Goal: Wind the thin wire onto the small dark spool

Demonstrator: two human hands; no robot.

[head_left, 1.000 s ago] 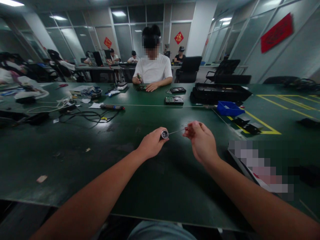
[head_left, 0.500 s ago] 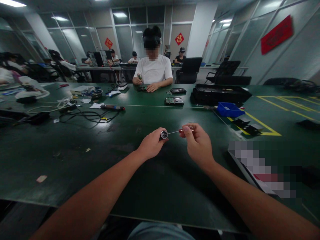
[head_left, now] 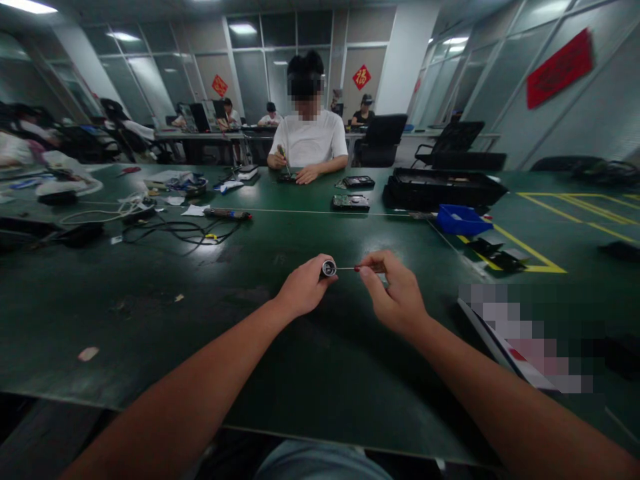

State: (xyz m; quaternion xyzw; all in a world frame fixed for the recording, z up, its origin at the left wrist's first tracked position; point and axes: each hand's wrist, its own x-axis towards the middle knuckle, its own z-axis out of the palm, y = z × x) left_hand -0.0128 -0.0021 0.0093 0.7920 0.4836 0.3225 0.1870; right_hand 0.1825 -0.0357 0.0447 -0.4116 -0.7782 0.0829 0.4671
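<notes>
My left hand (head_left: 305, 288) is wrapped round a dark cylinder (head_left: 329, 268) with a silver rim, its round end turned toward me. Small parts show inside that end, too small to name. Between thumb and fingers, my right hand (head_left: 395, 290) grips a screwdriver (head_left: 357, 269) by its reddish handle. The thin metal shaft runs level to the left, and its tip meets the cylinder's rim or opening; which of these I cannot tell. Both hands are above the green table (head_left: 280, 373).
Across the table a person in a white shirt (head_left: 310, 140) works with a tool. Hard drives (head_left: 351, 201), a black case (head_left: 445, 189) and a blue tray (head_left: 463, 219) lie ahead. Black cables (head_left: 185, 230) and a pen-like tool (head_left: 227, 213) are at left, a blurred-out flat item (head_left: 520, 340) at right.
My right hand has shifted its grip on the screwdriver handle and lowered it, so the shaft now lies level instead of slanting. My left hand and the cylinder stay nearly where they were.
</notes>
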